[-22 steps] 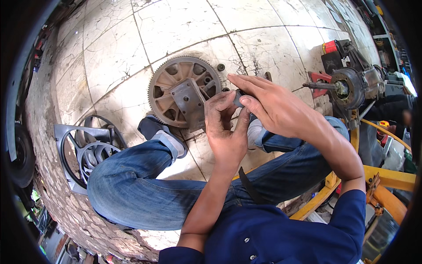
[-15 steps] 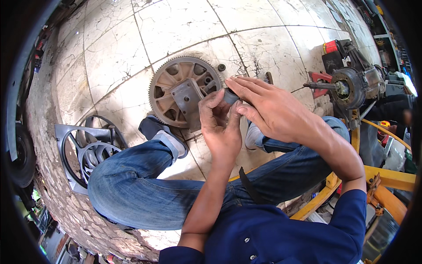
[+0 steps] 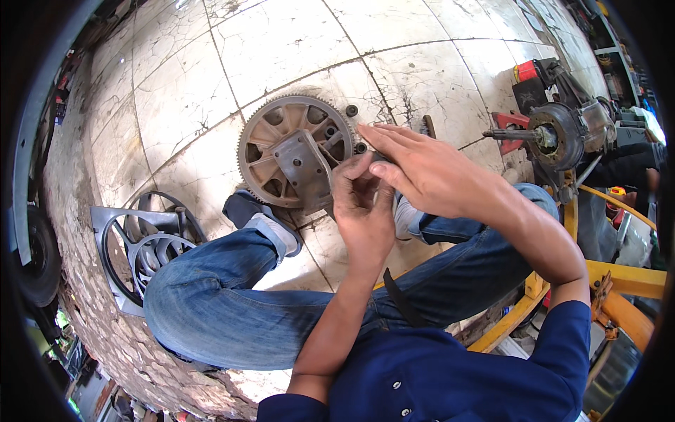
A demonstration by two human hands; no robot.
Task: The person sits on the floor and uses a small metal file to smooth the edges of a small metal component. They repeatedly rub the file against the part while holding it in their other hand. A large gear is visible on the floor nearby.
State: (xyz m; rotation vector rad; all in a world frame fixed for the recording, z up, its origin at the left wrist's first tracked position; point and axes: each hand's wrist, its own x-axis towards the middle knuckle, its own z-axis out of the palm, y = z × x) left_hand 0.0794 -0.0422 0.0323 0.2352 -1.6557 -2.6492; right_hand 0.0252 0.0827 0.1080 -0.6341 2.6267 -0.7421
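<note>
A short dark grey cylindrical piece (image 3: 380, 157) is between my hands, mostly hidden by them. My left hand (image 3: 362, 193) is closed round it, thumb and fingers curled. Over its top lies my right hand (image 3: 432, 172), palm down, fingers stretched out flat and thumb towards the left fingertips. Just left of my hands, a large toothed metal wheel (image 3: 271, 119) lies flat on the tiles. A bent metal bracket (image 3: 297, 162) with several holes rests on it. Beside the wheel's right rim are a small black ring (image 3: 351, 110) and another dark ring (image 3: 361, 148).
Tiled floor (image 3: 295, 35) surrounds the wheel. A fan shroud (image 3: 112, 260) stands at the left, and a short dark bar (image 3: 428, 126) lies beyond my right hand. To the right are a hub assembly with a shaft (image 3: 555, 137) and a yellow frame (image 3: 619, 278).
My left hand has shifted slightly right and down, and the cylindrical piece is now more hidden. The dark ring beside the wheel has come into view. My right hand remains over the piece.
</note>
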